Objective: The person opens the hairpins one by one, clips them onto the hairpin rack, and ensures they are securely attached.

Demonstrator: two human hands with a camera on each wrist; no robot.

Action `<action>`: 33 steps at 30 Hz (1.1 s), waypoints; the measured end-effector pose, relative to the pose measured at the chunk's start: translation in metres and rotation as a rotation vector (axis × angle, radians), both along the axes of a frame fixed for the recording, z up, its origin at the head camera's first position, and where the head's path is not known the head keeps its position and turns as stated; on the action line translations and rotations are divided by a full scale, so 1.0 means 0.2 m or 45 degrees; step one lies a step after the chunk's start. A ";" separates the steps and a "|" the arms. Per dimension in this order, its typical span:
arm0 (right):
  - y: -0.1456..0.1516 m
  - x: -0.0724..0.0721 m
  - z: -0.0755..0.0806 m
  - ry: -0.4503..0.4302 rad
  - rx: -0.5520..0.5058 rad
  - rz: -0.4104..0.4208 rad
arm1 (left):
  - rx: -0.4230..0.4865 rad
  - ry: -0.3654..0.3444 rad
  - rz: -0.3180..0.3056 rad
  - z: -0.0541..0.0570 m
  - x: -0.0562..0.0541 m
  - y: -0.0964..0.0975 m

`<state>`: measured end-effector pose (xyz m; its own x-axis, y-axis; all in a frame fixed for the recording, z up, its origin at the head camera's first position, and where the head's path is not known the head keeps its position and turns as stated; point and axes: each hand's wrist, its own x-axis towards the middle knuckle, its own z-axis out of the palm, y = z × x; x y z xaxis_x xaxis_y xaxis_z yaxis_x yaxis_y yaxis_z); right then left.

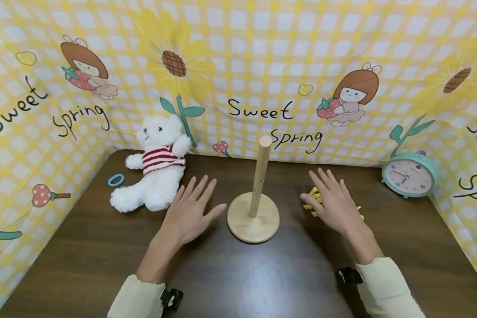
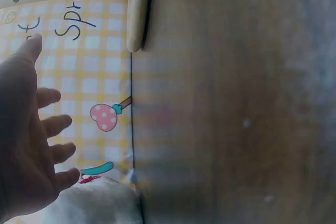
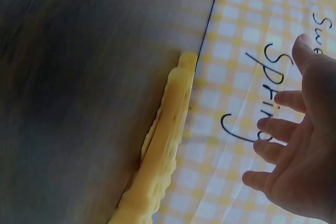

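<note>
Bearings from the stand, 12 being away from the person. We have the stand mid-table: pale wood, round base down, post upright. Left hand is at 9, near the base, palm down over the table, fingers nearly straight and spread apart, thumb angled toward the stand. Right hand is at 3, also palm down, fingers apart, thumb swung out to its 10. Under it we see a yellow piece, flat on the table, poking out at the hand's 10 and 4; our right wrist view shows a clear gap between hand and piece. We can't make out the piece's full shape. Bear is at 10, white, in a red-and-white striped top, head toward the cloth; the left hand overlaps its lower edge in our head view, and we can't tell if they touch. Blue ring lies just beside the bear, at the bear's 9. Mint clock stands between 2 and 3, well apart from the stand, dial toward us. Yellow-check cloth rises behind the table, printed "Sweet Spring". We see cream sleeves on both arms.
</note>
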<state>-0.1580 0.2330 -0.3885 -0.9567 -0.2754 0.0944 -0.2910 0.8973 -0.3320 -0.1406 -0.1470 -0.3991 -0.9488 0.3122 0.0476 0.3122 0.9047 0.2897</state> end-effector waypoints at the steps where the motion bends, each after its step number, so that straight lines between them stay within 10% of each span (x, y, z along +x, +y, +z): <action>1: 0.01 0.00 0.00 -0.002 -0.017 0.004 | 0.030 -0.008 -0.012 -0.01 0.01 0.00; 22: 0.26 -0.09 0.02 -0.106 -0.319 -0.054 | 0.747 -0.295 -0.151 -0.15 0.07 0.10; 33: 0.41 -0.15 -0.03 -0.213 -0.366 -0.137 | 0.833 -0.306 -0.131 -0.21 0.07 0.12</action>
